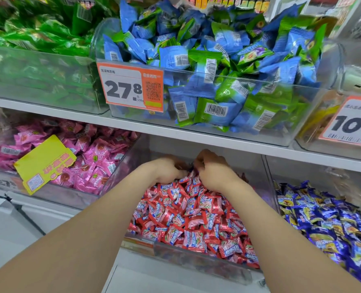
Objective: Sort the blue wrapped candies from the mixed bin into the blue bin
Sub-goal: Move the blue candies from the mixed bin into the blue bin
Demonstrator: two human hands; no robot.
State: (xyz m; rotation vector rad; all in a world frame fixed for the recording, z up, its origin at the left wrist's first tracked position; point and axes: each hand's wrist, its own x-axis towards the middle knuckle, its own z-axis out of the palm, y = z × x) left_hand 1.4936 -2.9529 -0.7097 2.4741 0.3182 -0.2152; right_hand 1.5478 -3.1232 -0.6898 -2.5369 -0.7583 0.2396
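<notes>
My left hand (168,170) and my right hand (213,172) reach side by side into the back of a clear bin (198,258) on the lower shelf. It is heaped with red-and-white wrapped candies (193,216). The fingers of both hands curl down into the pile, and their tips are hidden. A small dark wrapper edge (191,165) shows between the hands; I cannot tell whether either hand holds it. To the right, a bin of dark blue-and-yellow wrapped candies (331,220) adjoins the red bin.
Above, a clear bin (281,132) holds mixed light blue and green packets, with an orange 27.8 price tag (131,89). Green packets (36,30) fill the upper left bin. Pink candies (86,159) with a yellow tag (44,163) lie lower left. The white shelf edge (196,138) overhangs my hands.
</notes>
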